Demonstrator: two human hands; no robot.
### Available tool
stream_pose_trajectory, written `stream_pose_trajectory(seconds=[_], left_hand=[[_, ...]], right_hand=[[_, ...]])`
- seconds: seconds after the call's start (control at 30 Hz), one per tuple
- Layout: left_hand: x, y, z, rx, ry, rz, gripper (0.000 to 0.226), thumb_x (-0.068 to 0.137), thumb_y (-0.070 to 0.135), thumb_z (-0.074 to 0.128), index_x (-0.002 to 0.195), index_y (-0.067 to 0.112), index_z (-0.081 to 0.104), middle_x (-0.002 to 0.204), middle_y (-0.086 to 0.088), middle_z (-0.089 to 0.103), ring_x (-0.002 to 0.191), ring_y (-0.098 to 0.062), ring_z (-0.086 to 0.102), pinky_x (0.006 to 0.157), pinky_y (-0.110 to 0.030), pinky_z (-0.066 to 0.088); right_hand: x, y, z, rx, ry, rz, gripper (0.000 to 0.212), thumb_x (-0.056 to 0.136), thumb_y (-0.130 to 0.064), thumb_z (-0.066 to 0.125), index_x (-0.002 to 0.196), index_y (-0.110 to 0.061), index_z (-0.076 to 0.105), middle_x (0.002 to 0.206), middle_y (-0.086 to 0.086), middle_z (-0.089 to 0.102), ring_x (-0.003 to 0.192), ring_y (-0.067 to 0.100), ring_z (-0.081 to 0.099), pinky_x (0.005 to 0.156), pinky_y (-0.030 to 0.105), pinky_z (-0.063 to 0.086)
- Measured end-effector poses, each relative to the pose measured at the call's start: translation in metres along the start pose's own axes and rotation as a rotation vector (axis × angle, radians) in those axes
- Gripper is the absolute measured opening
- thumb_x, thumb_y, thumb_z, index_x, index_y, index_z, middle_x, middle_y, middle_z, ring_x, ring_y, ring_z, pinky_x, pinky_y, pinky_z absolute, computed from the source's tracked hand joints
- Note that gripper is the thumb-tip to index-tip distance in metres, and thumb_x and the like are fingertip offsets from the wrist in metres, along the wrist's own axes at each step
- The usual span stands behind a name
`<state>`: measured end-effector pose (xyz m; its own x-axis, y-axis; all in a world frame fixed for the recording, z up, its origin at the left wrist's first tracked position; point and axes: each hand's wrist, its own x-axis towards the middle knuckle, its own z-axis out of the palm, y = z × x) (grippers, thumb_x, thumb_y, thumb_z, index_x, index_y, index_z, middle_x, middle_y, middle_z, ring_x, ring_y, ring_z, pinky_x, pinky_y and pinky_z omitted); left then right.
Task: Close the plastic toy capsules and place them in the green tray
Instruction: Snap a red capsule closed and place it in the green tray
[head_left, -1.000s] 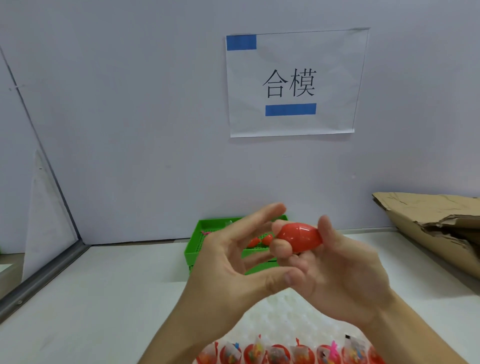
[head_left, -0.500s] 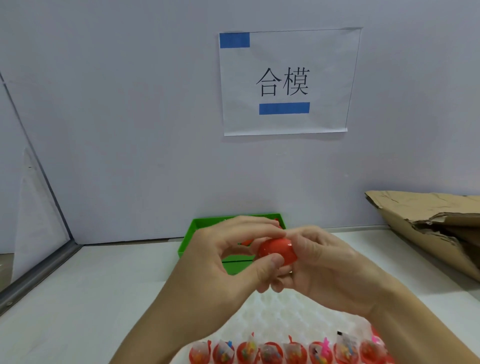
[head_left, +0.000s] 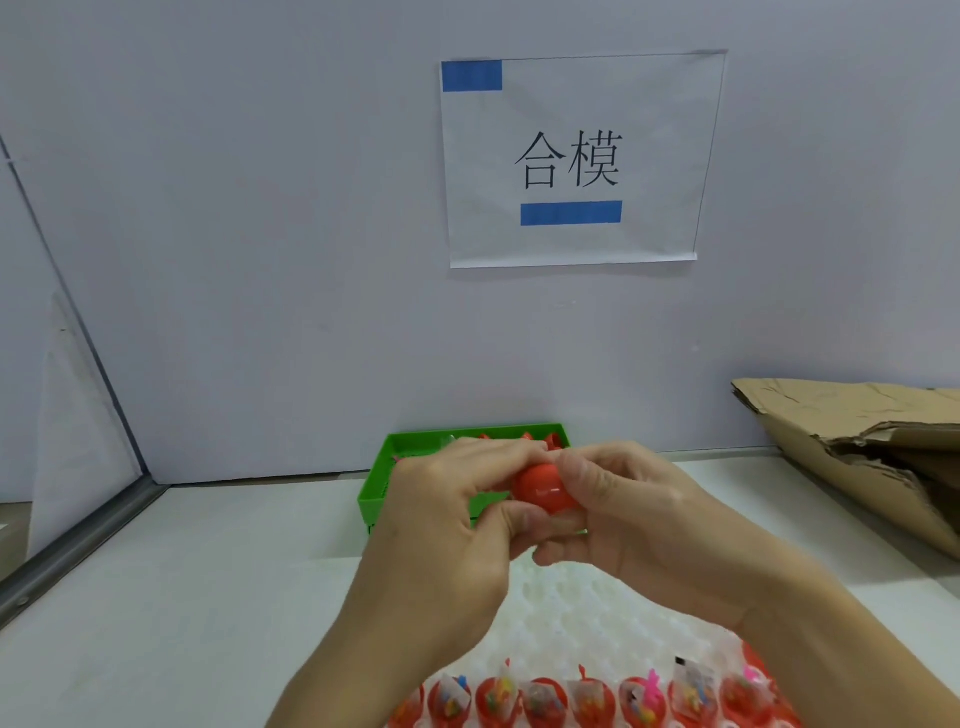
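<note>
A red plastic capsule (head_left: 540, 488) sits between both hands, held above the table in front of the green tray (head_left: 379, 480). My left hand (head_left: 447, 535) wraps fingers over its top and a thumb under it. My right hand (head_left: 639, 525) grips it from the right with curled fingers. Most of the capsule is hidden by fingers. Red capsules (head_left: 524, 436) lie at the tray's far side, partly hidden by my hands. A row of several open red capsule halves (head_left: 592, 699) with small toys in them stands at the bottom edge.
The open halves sit on a white dimpled foam tray (head_left: 587, 613) on the white table (head_left: 182, 597). Crumpled brown cardboard (head_left: 862, 447) lies at the right. A paper sign (head_left: 571, 156) hangs on the back wall. A metal rail (head_left: 78, 551) borders the left.
My left hand has come over the capsule, so both hands now grip it. The hands have dropped lower, in front of the green tray.
</note>
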<state>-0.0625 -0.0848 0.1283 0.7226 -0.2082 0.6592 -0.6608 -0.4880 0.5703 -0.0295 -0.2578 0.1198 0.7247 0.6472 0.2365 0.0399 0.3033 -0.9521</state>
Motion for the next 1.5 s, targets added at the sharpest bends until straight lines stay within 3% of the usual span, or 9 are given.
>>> stream_pose_trajectory(seconds=[0.13, 0.37, 0.5, 0.7, 0.97, 1.1, 1.33, 1.5], left_hand=[[-0.001, 0.000, 0.003, -0.101, 0.068, -0.125, 0.040, 0.083, -0.011, 0.064, 0.092, 0.025, 0.078, 0.080, 0.014, 0.075, 0.079, -0.002, 0.071, 0.069, -0.013, 0.055], [-0.002, 0.004, 0.012, -0.092, 0.185, -0.190, 0.026, 0.084, -0.001, 0.070, 0.091, 0.023, 0.078, 0.076, 0.013, 0.075, 0.075, -0.004, 0.072, 0.073, -0.025, 0.058], [0.000, 0.003, 0.013, -0.114, 0.198, -0.219, 0.026, 0.080, 0.012, 0.078, 0.100, 0.029, 0.078, 0.080, 0.014, 0.075, 0.078, -0.012, 0.071, 0.077, -0.029, 0.058], [0.001, 0.002, 0.014, -0.229, 0.138, -0.277, 0.029, 0.081, 0.022, 0.077, 0.109, 0.029, 0.074, 0.086, 0.006, 0.074, 0.079, -0.009, 0.067, 0.076, -0.021, 0.056], [0.002, 0.001, 0.010, -0.356, 0.089, -0.248, 0.020, 0.082, 0.015, 0.076, 0.099, 0.025, 0.074, 0.083, 0.006, 0.076, 0.075, -0.003, 0.070, 0.068, -0.011, 0.053], [0.001, -0.001, 0.012, -0.343, 0.093, -0.237, 0.019, 0.080, 0.018, 0.077, 0.097, 0.027, 0.074, 0.083, 0.010, 0.075, 0.076, -0.003, 0.070, 0.069, -0.014, 0.055], [0.002, -0.007, 0.013, -0.250, 0.172, -0.211, 0.019, 0.079, 0.027, 0.078, 0.097, 0.030, 0.073, 0.090, 0.014, 0.074, 0.090, -0.003, 0.070, 0.075, -0.012, 0.053], [0.001, -0.009, 0.014, -0.060, 0.256, -0.196, 0.019, 0.077, 0.038, 0.077, 0.095, 0.036, 0.071, 0.088, 0.020, 0.071, 0.090, 0.001, 0.066, 0.077, -0.016, 0.054]], right_hand=[[0.005, 0.001, 0.010, 0.103, 0.071, 0.019, 0.039, 0.091, -0.045, 0.058, 0.097, -0.011, 0.077, 0.095, 0.010, 0.075, 0.088, 0.022, 0.073, 0.075, 0.025, 0.056], [0.008, 0.006, 0.014, 0.304, 0.193, 0.044, 0.032, 0.088, -0.035, 0.064, 0.093, -0.006, 0.077, 0.086, 0.013, 0.072, 0.078, 0.021, 0.071, 0.080, 0.030, 0.059], [0.010, 0.009, 0.013, 0.409, 0.273, 0.061, 0.035, 0.087, -0.033, 0.061, 0.094, -0.002, 0.075, 0.082, 0.014, 0.069, 0.085, 0.027, 0.069, 0.089, 0.037, 0.057], [0.006, 0.007, 0.011, 0.470, 0.194, 0.054, 0.039, 0.090, -0.032, 0.059, 0.097, 0.003, 0.074, 0.089, 0.019, 0.072, 0.099, 0.034, 0.070, 0.108, 0.046, 0.043], [0.007, 0.005, 0.011, 0.477, 0.172, 0.050, 0.044, 0.085, -0.033, 0.064, 0.105, 0.005, 0.070, 0.099, 0.023, 0.065, 0.108, 0.040, 0.065, 0.112, 0.050, 0.037], [0.006, 0.004, 0.011, 0.466, 0.145, 0.054, 0.048, 0.087, -0.037, 0.062, 0.109, 0.005, 0.066, 0.110, 0.029, 0.062, 0.108, 0.041, 0.065, 0.110, 0.050, 0.041], [0.005, 0.001, 0.009, 0.390, 0.219, 0.071, 0.034, 0.087, -0.036, 0.064, 0.104, -0.006, 0.064, 0.092, 0.013, 0.068, 0.089, 0.029, 0.067, 0.080, 0.036, 0.055], [0.005, 0.001, 0.008, 0.151, 0.264, 0.052, 0.032, 0.088, -0.034, 0.063, 0.104, -0.008, 0.073, 0.106, 0.017, 0.072, 0.101, 0.035, 0.069, 0.086, 0.039, 0.055]])
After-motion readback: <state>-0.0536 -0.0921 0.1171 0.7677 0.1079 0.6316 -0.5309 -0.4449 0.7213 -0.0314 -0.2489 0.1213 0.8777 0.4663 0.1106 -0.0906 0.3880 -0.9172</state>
